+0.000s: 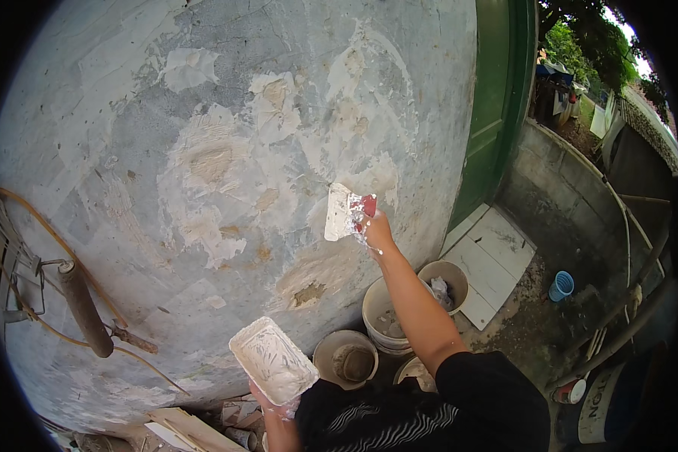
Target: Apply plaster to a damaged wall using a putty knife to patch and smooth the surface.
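My right hand (377, 230) is closed round the red handle of a wide putty knife (338, 213). White filler coats the blade and is smeared over the handle and my fingers. The blade is at the patchy grey wall (264, 184); whether it touches cannot be told from here. Below and to the left, my left hand (273, 407) grips a shallow rectangular tray (273, 359) from beneath, its fingers partly hidden. Streaks of white filler cover the inside of the tray. Pale filler patches spread over the wall, and a rough brownish hole (309, 294) shows low down.
Several buckets, one a white bucket (385, 343), stand along the wall's foot. A brown paint roller (83, 309) hangs at the left. Right of the wall are a green door (492, 98), white tiles (490, 260) and a blue plastic cup (561, 286). Boards (192, 429) lie at lower left.
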`<control>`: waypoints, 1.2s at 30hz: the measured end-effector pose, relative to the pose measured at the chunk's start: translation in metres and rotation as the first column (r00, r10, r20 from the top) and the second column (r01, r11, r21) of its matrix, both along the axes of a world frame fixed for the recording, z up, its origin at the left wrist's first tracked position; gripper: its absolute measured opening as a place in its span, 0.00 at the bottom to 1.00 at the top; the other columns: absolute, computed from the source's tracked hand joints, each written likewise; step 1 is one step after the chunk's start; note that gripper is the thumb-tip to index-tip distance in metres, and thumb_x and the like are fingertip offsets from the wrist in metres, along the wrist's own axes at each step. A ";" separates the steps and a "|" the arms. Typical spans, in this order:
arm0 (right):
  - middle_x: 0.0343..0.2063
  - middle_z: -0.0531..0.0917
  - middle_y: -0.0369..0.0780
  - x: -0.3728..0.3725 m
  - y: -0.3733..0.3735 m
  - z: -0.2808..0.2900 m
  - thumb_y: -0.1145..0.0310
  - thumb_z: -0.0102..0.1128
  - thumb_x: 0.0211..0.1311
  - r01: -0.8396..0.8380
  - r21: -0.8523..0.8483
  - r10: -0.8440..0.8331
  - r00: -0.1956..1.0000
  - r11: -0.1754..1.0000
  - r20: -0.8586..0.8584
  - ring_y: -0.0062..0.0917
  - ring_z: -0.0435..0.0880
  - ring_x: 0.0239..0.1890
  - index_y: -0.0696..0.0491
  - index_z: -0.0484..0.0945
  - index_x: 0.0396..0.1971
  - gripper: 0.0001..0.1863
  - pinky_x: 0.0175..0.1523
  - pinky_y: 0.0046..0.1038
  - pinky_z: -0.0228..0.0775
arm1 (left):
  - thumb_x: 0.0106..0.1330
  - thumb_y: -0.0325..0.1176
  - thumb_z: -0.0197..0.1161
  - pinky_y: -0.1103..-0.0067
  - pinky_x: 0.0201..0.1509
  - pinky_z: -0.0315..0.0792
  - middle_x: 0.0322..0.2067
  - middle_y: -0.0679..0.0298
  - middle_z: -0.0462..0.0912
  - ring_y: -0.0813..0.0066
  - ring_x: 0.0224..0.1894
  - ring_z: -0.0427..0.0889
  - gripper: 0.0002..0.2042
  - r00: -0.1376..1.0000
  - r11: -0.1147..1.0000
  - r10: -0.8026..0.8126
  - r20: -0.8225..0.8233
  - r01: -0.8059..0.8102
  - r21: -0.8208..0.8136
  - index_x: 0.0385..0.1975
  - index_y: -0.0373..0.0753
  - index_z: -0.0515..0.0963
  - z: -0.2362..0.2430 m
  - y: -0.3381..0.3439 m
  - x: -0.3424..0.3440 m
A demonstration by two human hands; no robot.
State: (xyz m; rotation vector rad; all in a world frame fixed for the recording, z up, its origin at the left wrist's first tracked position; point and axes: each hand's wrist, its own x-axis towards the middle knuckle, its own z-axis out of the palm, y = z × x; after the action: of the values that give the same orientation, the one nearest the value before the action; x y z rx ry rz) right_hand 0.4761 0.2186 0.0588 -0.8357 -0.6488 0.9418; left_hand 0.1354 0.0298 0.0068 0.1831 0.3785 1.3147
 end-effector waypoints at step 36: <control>0.25 0.79 0.31 -0.001 0.001 -0.005 0.75 0.53 0.59 0.060 0.050 -0.064 0.995 0.997 0.074 0.14 0.73 0.25 0.59 0.80 0.33 0.07 0.31 0.21 0.64 | 0.67 0.52 0.45 0.48 0.55 0.70 0.55 0.53 0.75 0.48 0.53 0.76 0.28 1.000 0.998 0.028 -0.012 -0.028 0.050 0.62 0.40 0.65 -0.005 -0.002 -0.007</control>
State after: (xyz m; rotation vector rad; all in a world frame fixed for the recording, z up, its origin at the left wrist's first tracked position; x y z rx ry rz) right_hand 0.4747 0.2201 0.0534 -0.8476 -0.7045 0.8387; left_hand 0.1283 0.0279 0.0019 0.2287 0.3603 1.3518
